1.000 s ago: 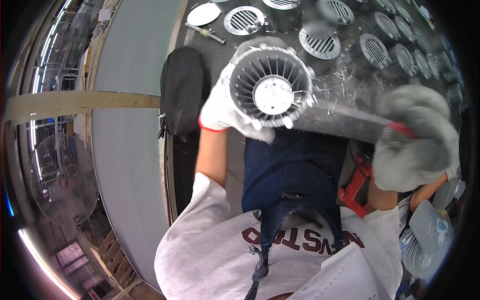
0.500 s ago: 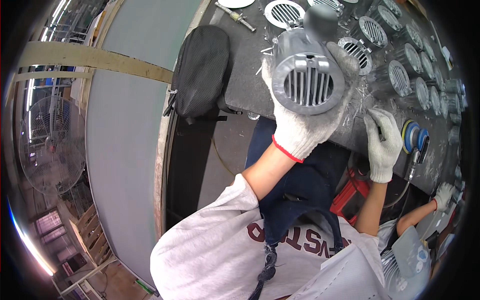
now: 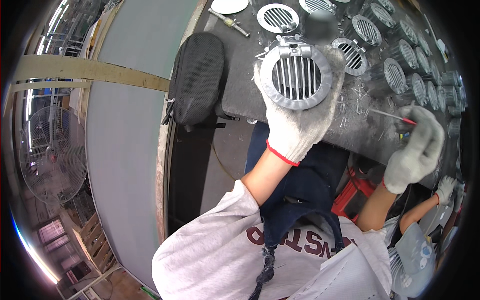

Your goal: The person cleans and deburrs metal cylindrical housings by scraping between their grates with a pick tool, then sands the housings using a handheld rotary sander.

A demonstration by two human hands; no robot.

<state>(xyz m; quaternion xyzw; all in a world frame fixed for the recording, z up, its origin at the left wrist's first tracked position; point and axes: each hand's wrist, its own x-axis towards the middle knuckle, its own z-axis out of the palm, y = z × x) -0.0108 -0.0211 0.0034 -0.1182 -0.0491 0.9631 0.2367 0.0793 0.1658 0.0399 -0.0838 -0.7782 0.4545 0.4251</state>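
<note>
My left hand (image 3: pixel 296 131), in a white knitted glove with a red cuff edge, grips a round metal vent with a slatted grille (image 3: pixel 297 80). The grille faces up toward me, and a small hinge-like bracket sits on its far rim. To the right, my gloved right hand (image 3: pixel 416 147) is closed around a thin tool with a metal shaft and a red handle (image 3: pixel 391 115). Its shaft points left toward the vent but stays apart from it. Most of the handle is hidden in the fingers. Metal slivers (image 3: pixel 357 102) lie on the dark table between the hands.
Several similar vents (image 3: pixel 395 75) crowd the table's far right. A black mesh bag (image 3: pixel 197 80) lies at the left edge, near a brass-coloured air fitting (image 3: pixel 229 21). A red crate (image 3: pixel 353 192) stands below the table. Another person's gloved hand (image 3: pixel 445 190) is at the right.
My right hand has moved right, and the red-handled tool now shows in it. The vent in my left hand has shifted slightly left and tilted, so its grille faces me more fully.
</note>
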